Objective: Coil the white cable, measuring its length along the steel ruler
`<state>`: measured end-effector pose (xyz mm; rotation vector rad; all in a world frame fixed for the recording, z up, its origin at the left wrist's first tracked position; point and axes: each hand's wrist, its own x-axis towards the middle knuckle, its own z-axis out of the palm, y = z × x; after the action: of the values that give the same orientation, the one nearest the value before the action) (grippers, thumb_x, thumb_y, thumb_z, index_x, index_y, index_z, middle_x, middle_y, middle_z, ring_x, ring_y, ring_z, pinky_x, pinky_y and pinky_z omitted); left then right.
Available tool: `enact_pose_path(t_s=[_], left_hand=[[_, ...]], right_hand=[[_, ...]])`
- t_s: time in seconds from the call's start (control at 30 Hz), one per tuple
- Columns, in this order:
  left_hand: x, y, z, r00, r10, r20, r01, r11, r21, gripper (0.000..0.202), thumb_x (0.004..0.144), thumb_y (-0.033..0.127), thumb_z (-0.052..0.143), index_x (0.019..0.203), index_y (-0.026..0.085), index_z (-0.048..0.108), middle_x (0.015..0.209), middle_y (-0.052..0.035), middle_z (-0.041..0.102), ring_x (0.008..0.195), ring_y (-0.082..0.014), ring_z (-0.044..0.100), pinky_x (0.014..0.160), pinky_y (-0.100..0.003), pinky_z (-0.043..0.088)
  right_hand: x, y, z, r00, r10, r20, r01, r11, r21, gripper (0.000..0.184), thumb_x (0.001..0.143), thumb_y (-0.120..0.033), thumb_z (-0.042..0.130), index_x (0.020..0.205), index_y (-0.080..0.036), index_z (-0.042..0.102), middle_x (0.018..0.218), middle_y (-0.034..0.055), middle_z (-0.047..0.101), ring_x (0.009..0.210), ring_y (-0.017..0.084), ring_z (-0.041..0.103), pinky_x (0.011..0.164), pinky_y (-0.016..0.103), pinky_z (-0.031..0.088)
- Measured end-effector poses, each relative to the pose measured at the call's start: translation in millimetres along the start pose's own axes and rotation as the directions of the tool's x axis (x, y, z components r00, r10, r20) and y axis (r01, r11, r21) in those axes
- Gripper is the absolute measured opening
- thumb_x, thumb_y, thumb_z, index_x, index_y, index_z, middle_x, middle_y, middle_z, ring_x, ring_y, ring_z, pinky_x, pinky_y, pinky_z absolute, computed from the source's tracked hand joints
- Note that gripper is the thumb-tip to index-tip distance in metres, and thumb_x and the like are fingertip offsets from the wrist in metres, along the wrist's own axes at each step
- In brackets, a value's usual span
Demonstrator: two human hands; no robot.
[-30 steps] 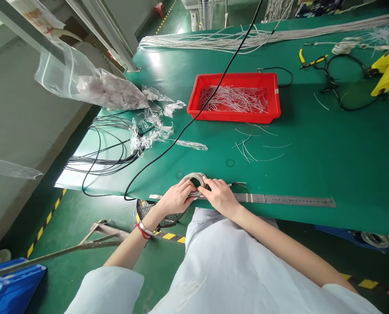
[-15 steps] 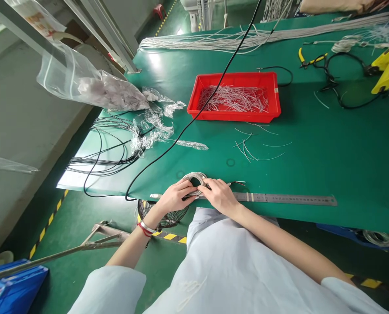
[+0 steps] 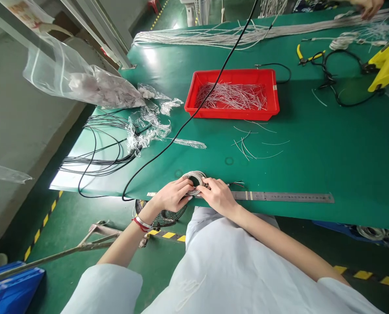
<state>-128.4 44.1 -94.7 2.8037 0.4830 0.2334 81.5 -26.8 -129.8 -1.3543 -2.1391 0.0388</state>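
I have my left hand (image 3: 171,196) and right hand (image 3: 218,196) closed on the wire coil (image 3: 194,178) at 6 o'clock, while a co-worker's hand (image 3: 367,6) has newly come in at 1 o'clock.

Red tray (image 3: 230,115) of white wires (image 3: 230,97); steel ruler (image 3: 281,197)

The left hand (image 3: 171,196) and right hand (image 3: 218,196) are covering the lower part of the wire coil (image 3: 194,176), the top edge is cutting off a co-worker's hand (image 3: 367,6), the right edge is cropping a yellow tool (image 3: 387,61), and the markings on the steel ruler (image 3: 279,197) are blurring beyond reading
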Motion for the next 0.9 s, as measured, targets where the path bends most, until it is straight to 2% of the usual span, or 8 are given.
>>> enact_pose_path(t_s=[0.1, 0.17, 0.3, 0.33, 0.43, 0.53, 0.73, 0.9], left_hand=[[0.9, -0.4, 4.1, 1.0, 0.005, -0.021, -0.004, 0.999, 0.038, 0.019, 0.084, 0.022, 0.054, 0.102, 0.016, 0.055, 0.093, -0.0098, 0.063, 0.09, -0.021, 0.059, 0.076, -0.034, 0.057], [1.2, -1.1, 7.0, 0.999, 0.016, -0.032, -0.014, 0.998, 0.057, 0.018, 0.085, 0.022, 0.054, 0.102, 0.016, 0.056, 0.089, -0.0082, 0.064, 0.088, -0.0203, 0.059, 0.076, -0.034, 0.056], [1.7, -1.9, 8.5, 0.999, 0.03, -0.041, -0.027, 0.997, 0.075, 0.02, 0.085, 0.022, 0.055, 0.103, 0.017, 0.057, 0.093, -0.0086, 0.065, 0.089, -0.0194, 0.058, 0.076, -0.033, 0.056], [1.9, -1.8, 8.0, 0.999, 0.029, -0.039, -0.026, 0.997, 0.076, 0.02, 0.084, 0.021, 0.055, 0.104, 0.017, 0.057, 0.095, -0.0086, 0.065, 0.089, -0.0192, 0.058, 0.076, -0.032, 0.056], [2.9, -1.0, 6.6, 1.0, 0.015, -0.026, -0.013, 0.997, 0.074, 0.02, 0.084, 0.02, 0.055, 0.104, 0.017, 0.057, 0.095, -0.008, 0.065, 0.088, -0.0187, 0.059, 0.077, -0.032, 0.056], [3.5, -0.5, 6.9, 1.0, 0.002, -0.019, -0.001, 0.998, 0.064, 0.019, 0.084, 0.02, 0.055, 0.103, 0.018, 0.057, 0.095, -0.0075, 0.065, 0.088, -0.0185, 0.059, 0.076, -0.032, 0.056], [2.2, -1.3, 8.4, 1.0, 0.004, -0.019, -0.002, 0.998, 0.068, 0.02, 0.084, 0.021, 0.054, 0.104, 0.018, 0.057, 0.094, -0.0076, 0.064, 0.087, -0.0182, 0.059, 0.074, -0.031, 0.055], [2.5, -0.2, 7.1, 1.0, -0.022, 0.012, 0.021, 0.997, 0.069, 0.019, 0.086, 0.025, 0.054, 0.103, 0.018, 0.055, 0.096, -0.0078, 0.062, 0.089, -0.0194, 0.057, 0.075, -0.032, 0.055]], right_hand=[[-0.5, -1.4, -2.0, 1.0, 0.016, 0.012, -0.016, 1.0, 0.014, 0.017, 0.091, -0.028, 0.048, 0.098, -0.026, 0.063, 0.099, 0.005, 0.067, 0.083, 0.016, 0.063, 0.067, 0.03, 0.044], [-1.6, -2.1, -5.7, 0.999, 0.028, 0.027, -0.029, 0.999, 0.03, 0.02, 0.091, -0.029, 0.048, 0.106, -0.026, 0.061, 0.102, 0.0062, 0.067, 0.087, 0.017, 0.063, 0.069, 0.031, 0.045], [-10.0, -0.9, -18.6, 0.98, 0.136, 0.147, -0.154, 0.981, 0.119, 0.041, 0.087, -0.029, 0.054, 0.126, -0.016, 0.048, 0.111, 0.0113, 0.064, 0.095, 0.022, 0.059, 0.075, 0.037, 0.049], [-13.5, 0.1, -21.7, 0.97, 0.168, 0.174, -0.193, 0.971, 0.139, 0.039, 0.087, -0.027, 0.054, 0.123, -0.016, 0.05, 0.11, 0.0114, 0.064, 0.095, 0.023, 0.059, 0.075, 0.038, 0.049], [-24.2, 4.0, -26.9, 0.958, 0.22, 0.183, -0.25, 0.954, 0.165, 0.018, 0.088, -0.025, 0.051, 0.101, -0.018, 0.062, 0.097, 0.008, 0.065, 0.087, 0.02, 0.057, 0.074, 0.037, 0.048], [-31.3, 6.2, -26.5, 0.955, 0.245, 0.166, -0.273, 0.946, 0.174, 0.017, 0.089, -0.027, 0.05, 0.087, -0.019, 0.066, 0.088, 0.0061, 0.065, 0.082, 0.019, 0.055, 0.072, 0.037, 0.047], [-34.5, 7.9, -26.7, 0.937, 0.303, 0.176, -0.34, 0.906, 0.252, 0.015, 0.087, -0.027, 0.055, 0.088, -0.02, 0.068, 0.084, 0.0051, 0.063, 0.081, 0.017, 0.054, 0.076, 0.035, 0.052], [-33.0, 16.0, -34.0, 0.899, 0.375, 0.227, -0.435, 0.829, 0.351, 0.014, 0.08, -0.03, 0.065, 0.091, -0.021, 0.067, 0.086, 0.0031, 0.062, 0.085, 0.016, 0.057, 0.075, 0.03, 0.055]])
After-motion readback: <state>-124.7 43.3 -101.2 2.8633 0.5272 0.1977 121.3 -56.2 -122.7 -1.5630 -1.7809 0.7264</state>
